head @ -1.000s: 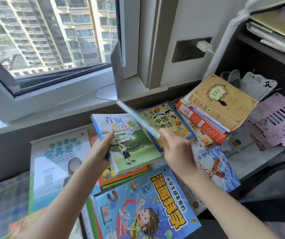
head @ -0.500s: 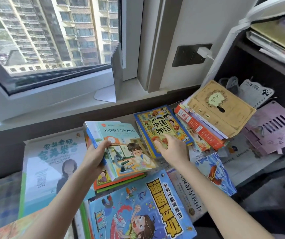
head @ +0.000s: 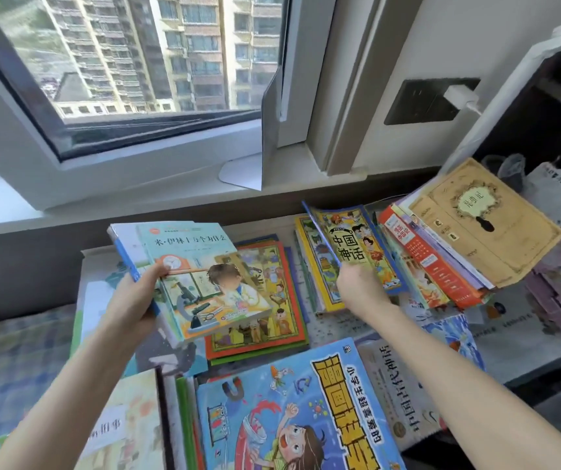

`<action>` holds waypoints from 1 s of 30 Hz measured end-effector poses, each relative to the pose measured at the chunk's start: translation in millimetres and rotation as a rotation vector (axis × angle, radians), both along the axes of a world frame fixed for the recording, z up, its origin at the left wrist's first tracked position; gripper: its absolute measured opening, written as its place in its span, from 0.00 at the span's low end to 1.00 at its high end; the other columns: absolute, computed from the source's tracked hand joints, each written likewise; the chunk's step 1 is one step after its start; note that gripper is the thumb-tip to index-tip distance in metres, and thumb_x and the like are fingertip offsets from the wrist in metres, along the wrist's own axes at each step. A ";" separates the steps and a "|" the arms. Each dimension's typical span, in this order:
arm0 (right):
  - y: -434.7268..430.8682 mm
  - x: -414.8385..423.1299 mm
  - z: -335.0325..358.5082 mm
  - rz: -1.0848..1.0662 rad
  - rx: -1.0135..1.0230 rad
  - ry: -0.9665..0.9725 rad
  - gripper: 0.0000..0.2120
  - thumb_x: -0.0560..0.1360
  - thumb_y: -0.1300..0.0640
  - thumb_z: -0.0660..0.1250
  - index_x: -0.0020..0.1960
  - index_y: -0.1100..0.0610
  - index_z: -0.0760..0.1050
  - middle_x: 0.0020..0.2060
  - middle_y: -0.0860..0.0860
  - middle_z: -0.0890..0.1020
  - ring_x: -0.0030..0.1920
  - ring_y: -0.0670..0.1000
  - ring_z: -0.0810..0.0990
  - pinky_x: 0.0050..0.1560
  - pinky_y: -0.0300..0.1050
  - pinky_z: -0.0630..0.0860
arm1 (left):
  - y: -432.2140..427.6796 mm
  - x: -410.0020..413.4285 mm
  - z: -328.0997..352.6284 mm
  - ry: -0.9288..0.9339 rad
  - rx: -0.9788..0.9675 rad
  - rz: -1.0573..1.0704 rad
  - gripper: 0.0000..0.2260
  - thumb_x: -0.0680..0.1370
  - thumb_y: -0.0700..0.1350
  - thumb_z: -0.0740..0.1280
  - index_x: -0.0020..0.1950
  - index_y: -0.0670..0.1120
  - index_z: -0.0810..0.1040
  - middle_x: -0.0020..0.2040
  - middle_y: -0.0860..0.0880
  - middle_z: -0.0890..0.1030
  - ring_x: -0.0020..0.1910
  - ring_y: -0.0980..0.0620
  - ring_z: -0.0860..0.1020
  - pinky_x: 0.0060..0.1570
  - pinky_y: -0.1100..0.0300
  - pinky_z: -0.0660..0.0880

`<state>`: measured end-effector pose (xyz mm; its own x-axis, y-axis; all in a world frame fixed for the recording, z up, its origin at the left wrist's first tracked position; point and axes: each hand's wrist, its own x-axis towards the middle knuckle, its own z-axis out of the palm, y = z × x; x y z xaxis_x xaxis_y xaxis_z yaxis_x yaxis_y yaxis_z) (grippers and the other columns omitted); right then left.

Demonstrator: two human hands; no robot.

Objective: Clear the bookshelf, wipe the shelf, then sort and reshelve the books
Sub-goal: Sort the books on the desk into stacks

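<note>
Books pretty much carpeted the desk [head: 543, 354]; only a thin bare strip showed far back under the sill [head: 170, 171]. Far right, a leaning stack [head: 475, 225] crowded the dark shelf unit [head: 526, 130]. The left hand [head: 133, 300] gripping two books [head: 204, 273] and the right hand [head: 357, 286] pinching a blue-edged book [head: 321, 235] blocked the middle. Open air sat between the forearms, over the near comic book [head: 289, 418].

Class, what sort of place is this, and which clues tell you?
Probably a child's room in a high-rise flat: children's picture books spread out, a window onto apartment towers, a bookshelf.

Looks forward and down from head height, wide-angle, close above spread books [head: 292, 418], window [head: 143, 62] across top.
</note>
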<state>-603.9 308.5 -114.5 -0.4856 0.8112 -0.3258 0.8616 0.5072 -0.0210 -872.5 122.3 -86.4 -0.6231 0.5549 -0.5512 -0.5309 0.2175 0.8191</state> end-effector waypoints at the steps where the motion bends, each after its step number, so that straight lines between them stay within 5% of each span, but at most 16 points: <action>1: -7.7 -5.5 11.6 0.054 0.018 0.007 0.12 0.81 0.64 0.51 0.56 0.63 0.72 0.32 0.50 0.67 0.37 0.54 0.74 0.31 0.40 0.64 | -5.8 -7.4 1.2 0.004 0.002 0.025 0.10 0.80 0.38 0.61 0.61 0.44 0.72 0.51 0.43 0.80 0.40 0.50 0.81 0.39 0.54 0.77; 3: -28.4 -28.7 24.0 0.280 0.163 -0.040 0.11 0.81 0.64 0.50 0.52 0.59 0.71 0.30 0.50 0.63 0.31 0.50 0.68 0.26 0.39 0.58 | -18.7 -22.0 4.3 0.022 0.002 0.070 0.13 0.79 0.39 0.62 0.64 0.44 0.73 0.55 0.43 0.81 0.42 0.50 0.82 0.43 0.53 0.79; 6: -64.7 -72.5 23.7 0.475 0.169 -0.075 0.10 0.79 0.68 0.52 0.53 0.60 0.70 0.35 0.55 0.70 0.35 0.53 0.76 0.25 0.42 0.64 | -37.0 -40.6 9.6 0.028 0.008 0.145 0.17 0.77 0.40 0.64 0.67 0.43 0.72 0.57 0.43 0.81 0.46 0.48 0.81 0.44 0.52 0.79; 11: -98.7 -134.0 -4.4 0.377 -0.195 -0.063 0.09 0.77 0.69 0.58 0.53 0.64 0.74 0.45 0.58 0.79 0.49 0.58 0.80 0.36 0.45 0.73 | -57.4 -54.7 14.1 0.042 0.008 0.190 0.13 0.78 0.40 0.63 0.63 0.44 0.74 0.51 0.45 0.81 0.42 0.51 0.81 0.39 0.55 0.78; 14: -108.1 -141.8 -14.9 0.294 -0.391 0.041 0.10 0.81 0.61 0.56 0.50 0.62 0.76 0.43 0.58 0.79 0.45 0.57 0.77 0.41 0.46 0.74 | -61.4 -58.4 12.4 0.037 0.023 0.198 0.12 0.78 0.39 0.63 0.61 0.45 0.74 0.49 0.46 0.81 0.40 0.51 0.81 0.34 0.60 0.80; 17: -79.2 -114.8 -9.2 0.021 -0.114 0.325 0.21 0.83 0.50 0.48 0.39 0.57 0.71 0.32 0.54 0.74 0.35 0.54 0.73 0.32 0.43 0.67 | -59.3 -57.2 9.2 0.016 0.047 0.178 0.12 0.78 0.39 0.63 0.61 0.44 0.74 0.48 0.46 0.82 0.36 0.53 0.83 0.32 0.60 0.80; 19: -36.0 -76.9 -12.6 -0.207 0.168 0.229 0.24 0.80 0.39 0.50 0.50 0.58 0.73 0.39 0.55 0.77 0.39 0.54 0.76 0.36 0.42 0.70 | -55.7 -53.5 7.2 0.012 0.052 0.162 0.11 0.78 0.39 0.63 0.61 0.44 0.74 0.47 0.47 0.82 0.35 0.54 0.83 0.33 0.60 0.80; 22: 3.5 -24.9 -28.7 -0.388 0.007 -0.182 0.43 0.74 0.30 0.57 0.74 0.61 0.56 0.68 0.64 0.67 0.63 0.63 0.72 0.56 0.54 0.76 | -48.0 -43.1 2.4 0.016 0.046 0.140 0.11 0.78 0.38 0.63 0.61 0.45 0.74 0.48 0.47 0.82 0.36 0.54 0.83 0.32 0.61 0.80; 24: 5.3 -14.1 -42.1 -0.295 -0.026 -0.219 0.38 0.77 0.35 0.56 0.73 0.65 0.59 0.67 0.67 0.68 0.63 0.64 0.72 0.55 0.53 0.77 | -41.9 -35.1 -0.8 0.009 0.050 0.125 0.12 0.78 0.38 0.63 0.61 0.45 0.74 0.51 0.46 0.82 0.42 0.51 0.82 0.38 0.58 0.81; 26: 3.3 -17.1 -38.8 -0.202 0.017 -0.092 0.23 0.80 0.48 0.55 0.63 0.66 0.71 0.53 0.63 0.78 0.54 0.61 0.78 0.49 0.49 0.77 | -36.3 -26.8 -1.6 0.004 0.049 0.112 0.09 0.78 0.38 0.63 0.58 0.46 0.76 0.51 0.45 0.82 0.44 0.50 0.82 0.45 0.54 0.80; 28: 1.0 -19.0 -24.8 -0.131 0.038 -0.063 0.14 0.79 0.60 0.55 0.57 0.65 0.75 0.42 0.58 0.77 0.52 0.60 0.79 0.47 0.49 0.74 | -31.0 -19.0 0.1 -0.003 0.050 0.085 0.07 0.79 0.38 0.63 0.54 0.46 0.76 0.48 0.47 0.83 0.41 0.51 0.83 0.40 0.55 0.81; 30: -2.7 -28.4 -2.5 -0.013 0.190 -0.132 0.12 0.78 0.66 0.56 0.57 0.66 0.75 0.44 0.56 0.77 0.49 0.57 0.81 0.41 0.46 0.74 | -28.0 -14.3 3.3 -0.019 0.062 0.072 0.06 0.79 0.37 0.62 0.51 0.47 0.76 0.45 0.47 0.83 0.36 0.52 0.84 0.31 0.59 0.80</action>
